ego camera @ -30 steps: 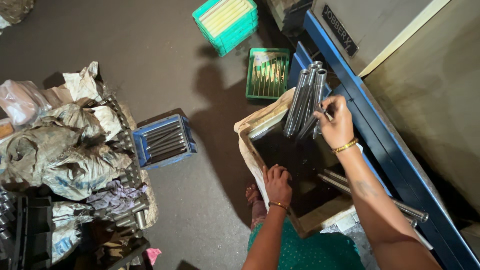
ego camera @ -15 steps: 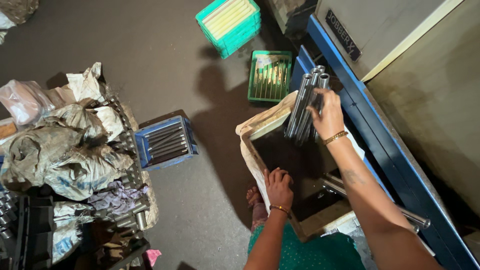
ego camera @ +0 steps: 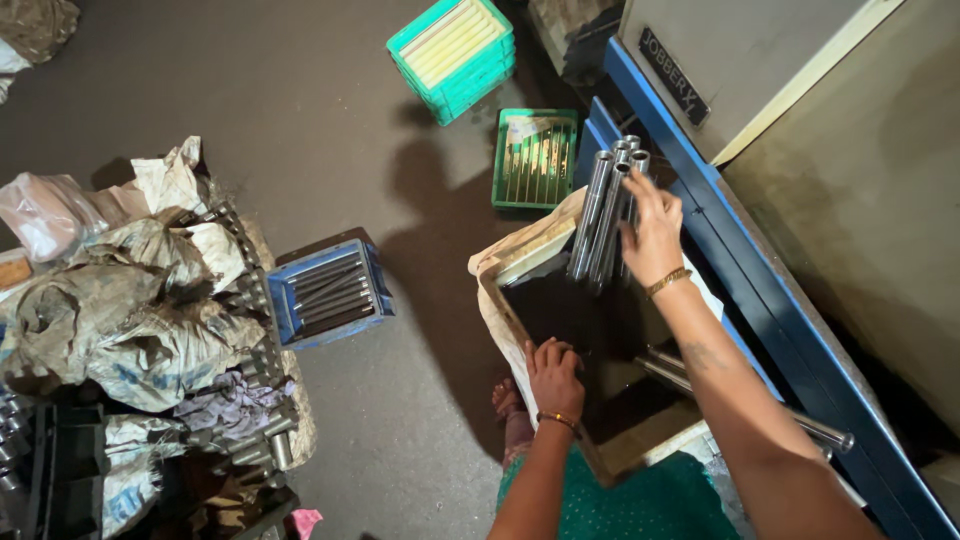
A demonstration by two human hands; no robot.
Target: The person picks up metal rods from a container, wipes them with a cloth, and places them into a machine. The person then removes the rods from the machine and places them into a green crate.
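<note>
The person's right hand (ego camera: pixel 652 232) rests on a bunch of long, shiny metal tubes (ego camera: pixel 600 215), with its fingers (ego camera: pixel 640 192) spread flat over them rather than curled tight round them. The tubes are round and smooth, with hollow ends at the top, and they lean upright against the blue metal edge (ego camera: pixel 745 265) of a big grey machine (ego camera: pixel 770 60). Their lower ends stand inside a dark box (ego camera: pixel 590 345) lined with pale, crinkly sacking (ego camera: pixel 510 265). The left hand (ego camera: pixel 553 378) sits on the near rim of that box, fingers bent over the edge — holding the rim and nothing else. Both wrists wear thin gold bangles. More steel rods (ego camera: pixel 740 395) lie flat beside the right arm. On the grey floor sit a green plastic crate (ego camera: pixel 536 158) with thin rods lying in rows, a second green crate (ego camera: pixel 455 52) stacked with pale flat strips, and a blue crate (ego camera: pixel 330 292) full of dark rods. To the left lies a heap of dusty, rumpled sacks (ego camera: pixel 130 310) — soft and lumpy — with short metal cylinders (ego camera: pixel 262 355) lined up along its edge.
</note>
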